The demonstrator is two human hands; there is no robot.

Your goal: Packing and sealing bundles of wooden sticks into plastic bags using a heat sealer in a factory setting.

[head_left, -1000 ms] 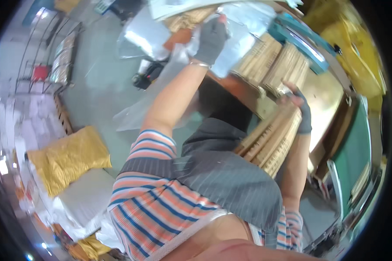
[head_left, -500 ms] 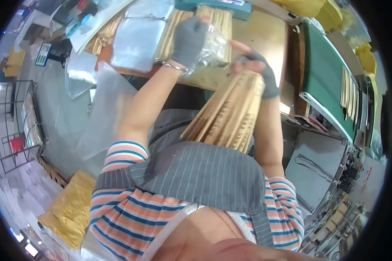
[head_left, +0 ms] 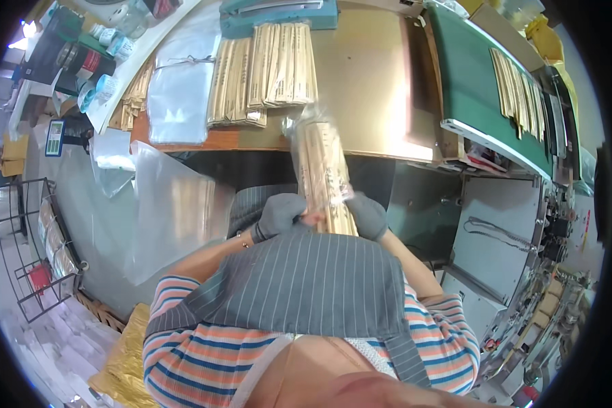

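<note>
In front of my apron I hold a bundle of long, flat, tan wooden-looking sticks with dark print, its far end pointing at the table. A clear plastic bag surrounds the far part of the bundle, crumpled at its tip. My left hand, in a grey glove with bare fingertips, is closed at the bundle's near left side. On the other side my right hand, gloved alike, grips the bag and bundle; its fingers are partly hidden. The near ends of the sticks reach my apron.
On the table lie bundles of similar sticks, a stack of clear bags and a teal box. More sticks rest on a green board at right. A large clear bag hangs at left.
Both hands have drawn back from the table toward my apron. The bundle has turned so its far end points at the table, and the clear bag now surrounds it.
</note>
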